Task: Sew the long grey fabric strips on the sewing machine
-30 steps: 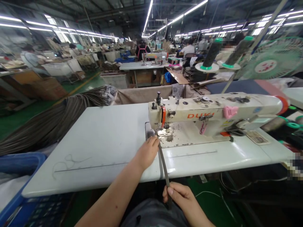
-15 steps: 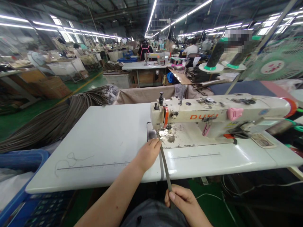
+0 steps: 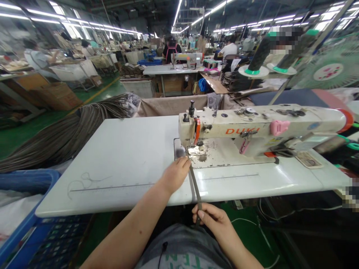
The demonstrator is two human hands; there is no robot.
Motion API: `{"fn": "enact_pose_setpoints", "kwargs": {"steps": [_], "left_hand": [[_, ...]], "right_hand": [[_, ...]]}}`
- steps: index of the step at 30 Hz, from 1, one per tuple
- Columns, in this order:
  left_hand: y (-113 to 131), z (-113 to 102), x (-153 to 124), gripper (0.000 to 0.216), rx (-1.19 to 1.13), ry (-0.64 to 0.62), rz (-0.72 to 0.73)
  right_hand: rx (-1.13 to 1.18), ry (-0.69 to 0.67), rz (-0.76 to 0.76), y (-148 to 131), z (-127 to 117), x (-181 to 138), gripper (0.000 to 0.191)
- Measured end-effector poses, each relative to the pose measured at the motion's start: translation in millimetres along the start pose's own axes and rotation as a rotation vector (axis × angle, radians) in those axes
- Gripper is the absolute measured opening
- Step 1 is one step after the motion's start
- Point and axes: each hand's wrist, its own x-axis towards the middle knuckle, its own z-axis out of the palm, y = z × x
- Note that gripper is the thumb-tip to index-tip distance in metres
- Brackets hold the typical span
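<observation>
A narrow grey-brown fabric strip runs from the needle area of a white sewing machine down over the table's front edge. Close to the presser foot, my left hand has its fingers pressed together on the strip's upper end. My right hand pinches the lower part between thumb and fingers, just off the front edge. The strip is fairly straight between the two hands. My left fingers partly hide its end at the needle.
The white table bears a printed ruler line and a loose thread. A large bundle of dark strips lies behind on the left, above a blue crate. Thread cones and a fan stand at the right.
My right hand has moved up and slightly left, nearer the table edge, along with the strip. My left hand stays by the presser foot. The camera view has shifted slightly.
</observation>
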Motion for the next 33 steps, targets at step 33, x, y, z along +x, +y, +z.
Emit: {"fn": "enact_pose_setpoints", "kwargs": {"steps": [33], "left_hand": [[0,-1,-1,0.023,-0.01,-0.014,0.005]], "right_hand": [[-0.03,-0.062,-0.053,-8,0,-4,0.045]]}}
